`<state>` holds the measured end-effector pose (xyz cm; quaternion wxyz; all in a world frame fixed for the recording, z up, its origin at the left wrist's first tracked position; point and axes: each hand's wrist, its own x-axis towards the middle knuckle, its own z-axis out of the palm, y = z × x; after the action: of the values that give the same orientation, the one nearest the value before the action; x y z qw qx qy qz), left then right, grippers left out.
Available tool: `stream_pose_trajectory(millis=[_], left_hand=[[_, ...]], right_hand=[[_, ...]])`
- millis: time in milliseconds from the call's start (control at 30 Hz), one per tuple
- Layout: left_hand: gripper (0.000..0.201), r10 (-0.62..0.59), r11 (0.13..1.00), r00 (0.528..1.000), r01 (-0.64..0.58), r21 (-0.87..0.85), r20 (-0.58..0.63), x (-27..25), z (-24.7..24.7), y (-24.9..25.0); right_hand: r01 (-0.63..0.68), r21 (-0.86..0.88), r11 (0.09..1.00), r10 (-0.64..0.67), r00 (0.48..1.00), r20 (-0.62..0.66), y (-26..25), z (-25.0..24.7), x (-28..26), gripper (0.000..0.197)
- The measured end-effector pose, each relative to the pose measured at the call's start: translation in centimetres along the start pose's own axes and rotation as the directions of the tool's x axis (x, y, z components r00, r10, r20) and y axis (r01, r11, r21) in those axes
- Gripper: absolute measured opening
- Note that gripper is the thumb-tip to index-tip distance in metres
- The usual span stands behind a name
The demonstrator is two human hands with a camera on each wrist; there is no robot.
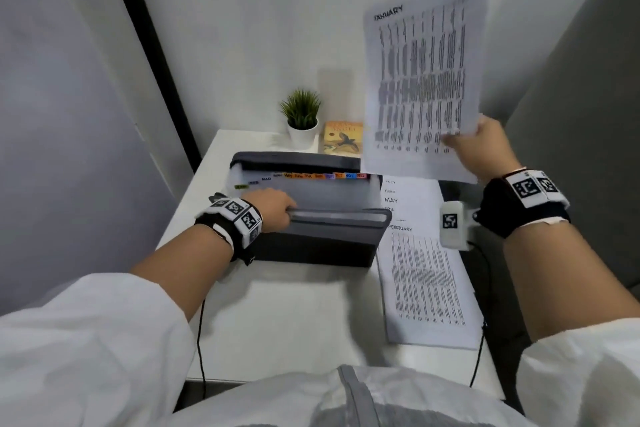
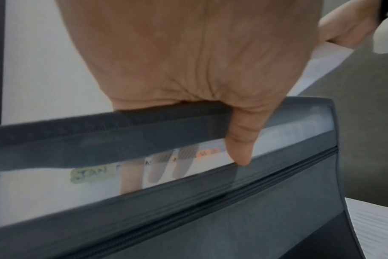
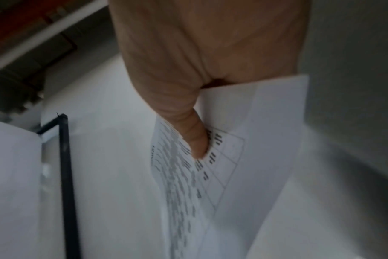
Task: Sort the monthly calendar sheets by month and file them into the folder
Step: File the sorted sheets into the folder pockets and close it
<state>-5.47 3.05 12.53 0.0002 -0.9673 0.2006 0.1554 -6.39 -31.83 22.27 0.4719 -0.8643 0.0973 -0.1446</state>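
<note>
A grey accordion folder point(image 1: 311, 239) stands open on the white table point(image 1: 284, 322), with coloured month tabs point(image 1: 318, 176) along its top. My left hand point(image 1: 273, 210) grips the folder's front wall point(image 2: 188, 201), thumb outside and fingers point(image 2: 159, 166) inside behind the clear pocket, next to the JAN tab point(image 2: 92, 173). My right hand point(image 1: 485, 149) is raised at the right and pinches the lower right corner of the JANUARY sheet point(image 1: 422, 80), which hangs upright in the air. In the right wrist view the thumb point(image 3: 195, 140) presses on that sheet point(image 3: 233, 157). A fanned stack of month sheets point(image 1: 426, 281), FEBRUARY on top, lies right of the folder.
A small potted plant point(image 1: 302, 118) and a yellow book point(image 1: 343, 137) stand at the table's back edge behind the folder. Grey partition walls close in on the left and right. Black cables point(image 1: 200, 340) hang over the table's near edge.
</note>
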Motion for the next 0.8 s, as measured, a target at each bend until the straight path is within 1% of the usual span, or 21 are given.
stream_pose_trajectory(millis=[67, 100, 167, 233, 300, 333, 400, 433, 500, 567, 633, 667, 733, 800], left_hand=[[0.026, 0.011, 1.000, 1.000, -0.011, 0.009, 0.029, 0.2, -0.2, -0.1], [0.028, 0.018, 1.000, 0.999, -0.018, 0.011, 0.032, 0.2, -0.2, -0.1], [0.030, 0.027, 1.000, 0.999, -0.027, -0.010, 0.032, 0.2, -0.3, -0.1], [0.027, 0.028, 0.999, 0.999, -0.027, -0.030, 0.028, 0.2, -0.3, -0.2], [0.025, 0.025, 0.999, 1.000, -0.024, -0.041, 0.013, 0.3, -0.1, -0.3], [0.029, 0.029, 0.998, 1.000, -0.029, -0.060, 0.007, 0.3, 0.0, -0.3], [0.041, 0.046, 0.991, 0.999, -0.049, -0.122, -0.023, 0.2, 0.1, -0.5], [0.042, 0.049, 0.987, 0.997, -0.058, -0.152, -0.060, 0.1, 0.2, -0.6], [0.042, 0.039, 0.978, 0.990, -0.066, -0.199, -0.133, -0.2, 0.2, -1.3], [0.036, 0.012, 0.982, 0.983, -0.046, -0.182, -0.181, -0.6, 0.5, -2.5], [0.028, -0.012, 0.997, 0.972, -0.006, -0.077, -0.236, -1.0, 0.9, -3.8], [0.028, -0.016, 1.000, 0.963, 0.014, -0.011, -0.268, -1.1, 1.2, -4.5], [0.034, -0.028, 0.992, 0.948, 0.064, 0.104, -0.317, -1.2, 1.9, -5.9], [0.037, -0.055, 0.983, 0.935, 0.112, 0.145, -0.351, -1.3, 2.2, -6.4]], right_hand=[[-0.017, 0.095, 0.995, 0.008, 0.995, 0.095, -2.1, 2.5, -0.2, 0.015], [-0.019, 0.110, 0.994, 0.003, 0.989, 0.147, -2.8, 3.7, -0.4, 0.011], [0.028, 0.085, 0.996, -0.048, 0.971, 0.234, -3.8, 6.1, -0.7, 0.011], [0.105, 0.007, 0.994, -0.102, 0.943, 0.317, -4.3, 8.1, -1.0, 0.017], [0.172, -0.132, 0.976, -0.103, 0.903, 0.417, -4.4, 9.6, -0.7, 0.015], [0.228, -0.219, 0.949, -0.103, 0.878, 0.468, -4.4, 10.1, -0.5, 0.016], [0.341, -0.377, 0.861, -0.093, 0.835, 0.542, -4.5, 10.5, -0.1, 0.022], [0.379, -0.430, 0.819, -0.085, 0.822, 0.563, -4.6, 10.5, 0.0, 0.022], [0.432, -0.501, 0.750, -0.077, 0.809, 0.582, -4.7, 10.5, 0.4, 0.015], [0.450, -0.536, 0.715, -0.069, 0.807, 0.586, -4.8, 10.4, 0.6, 0.015], [0.461, -0.541, 0.703, -0.076, 0.806, 0.587, -5.0, 10.7, 0.8, 0.020], [0.469, -0.542, 0.697, -0.081, 0.803, 0.591, -5.0, 11.0, 0.8, 0.022], [0.473, -0.555, 0.684, -0.080, 0.805, 0.587, -5.1, 11.7, 1.2, 0.022], [0.455, -0.586, 0.671, -0.067, 0.824, 0.563, -5.2, 11.5, 1.7, 0.015]])
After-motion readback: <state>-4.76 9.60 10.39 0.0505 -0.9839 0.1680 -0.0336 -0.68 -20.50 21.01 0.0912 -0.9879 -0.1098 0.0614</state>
